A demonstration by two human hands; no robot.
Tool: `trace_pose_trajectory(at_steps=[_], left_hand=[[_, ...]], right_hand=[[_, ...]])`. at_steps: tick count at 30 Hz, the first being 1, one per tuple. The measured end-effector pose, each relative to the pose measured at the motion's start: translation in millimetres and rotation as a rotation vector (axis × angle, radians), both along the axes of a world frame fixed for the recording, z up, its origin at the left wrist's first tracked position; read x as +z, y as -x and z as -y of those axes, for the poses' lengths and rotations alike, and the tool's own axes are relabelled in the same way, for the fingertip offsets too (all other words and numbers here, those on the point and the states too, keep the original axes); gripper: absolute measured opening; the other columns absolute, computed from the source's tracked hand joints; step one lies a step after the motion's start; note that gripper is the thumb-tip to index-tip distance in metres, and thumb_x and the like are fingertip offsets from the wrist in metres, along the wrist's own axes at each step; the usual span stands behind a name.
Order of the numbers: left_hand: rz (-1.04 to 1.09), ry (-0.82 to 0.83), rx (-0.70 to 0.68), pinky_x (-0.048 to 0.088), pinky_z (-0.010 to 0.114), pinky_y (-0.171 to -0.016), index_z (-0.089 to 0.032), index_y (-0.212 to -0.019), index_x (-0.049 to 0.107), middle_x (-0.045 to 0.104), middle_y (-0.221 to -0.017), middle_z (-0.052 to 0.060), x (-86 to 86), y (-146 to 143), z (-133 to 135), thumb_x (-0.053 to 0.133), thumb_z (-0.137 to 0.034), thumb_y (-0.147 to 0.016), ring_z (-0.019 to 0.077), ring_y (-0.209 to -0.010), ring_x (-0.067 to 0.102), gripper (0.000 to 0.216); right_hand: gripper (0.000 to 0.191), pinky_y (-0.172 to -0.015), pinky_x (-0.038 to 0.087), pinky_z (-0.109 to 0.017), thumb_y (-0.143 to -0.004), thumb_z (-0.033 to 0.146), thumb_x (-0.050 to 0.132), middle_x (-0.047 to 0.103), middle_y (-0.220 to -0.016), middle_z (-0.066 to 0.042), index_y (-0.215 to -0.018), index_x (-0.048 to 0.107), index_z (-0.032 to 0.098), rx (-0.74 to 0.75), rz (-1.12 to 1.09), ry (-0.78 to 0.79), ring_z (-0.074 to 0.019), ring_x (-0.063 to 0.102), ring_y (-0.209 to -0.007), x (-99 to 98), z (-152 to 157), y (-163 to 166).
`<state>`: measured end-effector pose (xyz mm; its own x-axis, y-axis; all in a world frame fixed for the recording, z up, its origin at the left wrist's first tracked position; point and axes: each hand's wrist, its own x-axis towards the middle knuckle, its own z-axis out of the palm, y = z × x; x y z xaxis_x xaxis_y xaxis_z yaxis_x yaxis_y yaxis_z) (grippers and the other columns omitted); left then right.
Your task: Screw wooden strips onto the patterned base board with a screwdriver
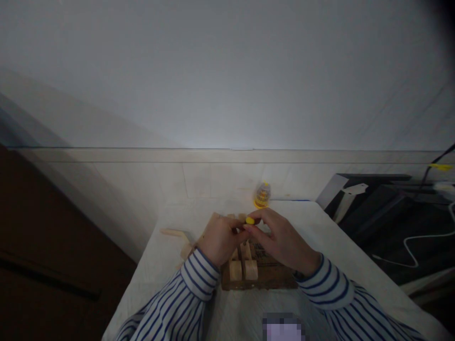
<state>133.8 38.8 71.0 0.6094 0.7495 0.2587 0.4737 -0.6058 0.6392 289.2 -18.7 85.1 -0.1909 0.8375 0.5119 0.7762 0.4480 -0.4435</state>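
Note:
My right hand [284, 237] pinches a small yellow oval piece [250, 220] between thumb and fingertips; its exact kind is too small to tell. My left hand [222, 237] is closed in a pinch, its fingertips meeting those of the right, and what they hold is hidden. Below both hands lies a dark brown wooden board [261, 284]. Pale wooden blocks [250, 270] rest on its left part, partly covered by my left hand. Beyond my hands stands a clear container with a yellow base [262, 195].
A white-covered table [167, 293] holds it all. On its left lie pale wooden pieces [176, 233], one long and angled. A wall [220, 175] closes off the back. Dark panels [377, 203] and a white cable [408, 239] are at the right, a brown wooden surface [53, 227] at the left.

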Motion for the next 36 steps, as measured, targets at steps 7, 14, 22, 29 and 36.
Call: trace_pose_trajectory(at_steps=[7, 14, 22, 29, 36], left_hand=[[-0.047, -0.101, 0.005, 0.038, 0.021, -0.057, -0.019, -0.077, 0.07, 0.064, -0.063, 0.0, -0.2, -3, 1, 0.059, -0.03, -0.078, 0.0123, -0.06, 0.055, 0.015], [-0.006, -0.078, -0.001, 0.038, 0.021, -0.057, -0.021, -0.078, 0.07, 0.064, -0.064, -0.001, -4.7, -4, 0, 0.06, -0.038, -0.077, 0.0123, -0.06, 0.055, 0.02], [0.002, 0.02, -0.006, 0.039, 0.02, -0.058, -0.021, -0.081, 0.069, 0.065, -0.067, -0.002, -9.4, -6, -1, 0.064, -0.036, -0.073, 0.0116, -0.061, 0.055, 0.018], [-0.021, 0.024, 0.0, 0.038, 0.02, -0.055, -0.019, -0.081, 0.068, 0.065, -0.067, -0.001, -7.2, -7, -1, 0.06, -0.034, -0.076, 0.0116, -0.06, 0.055, 0.017], [-0.022, 0.045, -0.041, 0.038, 0.019, -0.054, -0.019, -0.082, 0.068, 0.064, -0.066, -0.001, -6.4, -5, -1, 0.058, -0.028, -0.077, 0.0106, -0.058, 0.054, 0.015]], right_hand=[[0.025, -0.076, 0.048, -0.035, -0.08, 0.025, 0.055, 0.062, -0.094, -0.005, -0.105, 0.052, 0.02, -0.001, -0.106, 0.05, -0.0183, 0.058, -0.085, 2.5, 0, -6], [0.02, -0.082, 0.047, -0.034, -0.084, 0.019, 0.05, 0.067, -0.096, -0.005, -0.101, 0.061, 0.02, 0.125, -0.078, 0.036, -0.0171, 0.059, -0.091, 11.2, -2, -12], [0.016, -0.078, 0.048, -0.035, -0.084, 0.022, 0.052, 0.068, -0.092, -0.006, -0.096, 0.062, 0.02, 0.061, -0.073, 0.0, -0.0183, 0.06, -0.087, 4.1, -3, -14], [0.013, -0.077, 0.048, -0.036, -0.083, 0.024, 0.054, 0.065, -0.088, -0.006, -0.093, 0.06, 0.019, 0.041, -0.046, -0.058, -0.0183, 0.059, -0.084, 1.6, -7, -14], [0.01, -0.077, 0.046, -0.037, -0.082, 0.023, 0.056, 0.063, -0.086, -0.006, -0.091, 0.058, 0.019, 0.036, -0.022, -0.08, -0.0188, 0.057, -0.084, 0.6, -7, -12]])
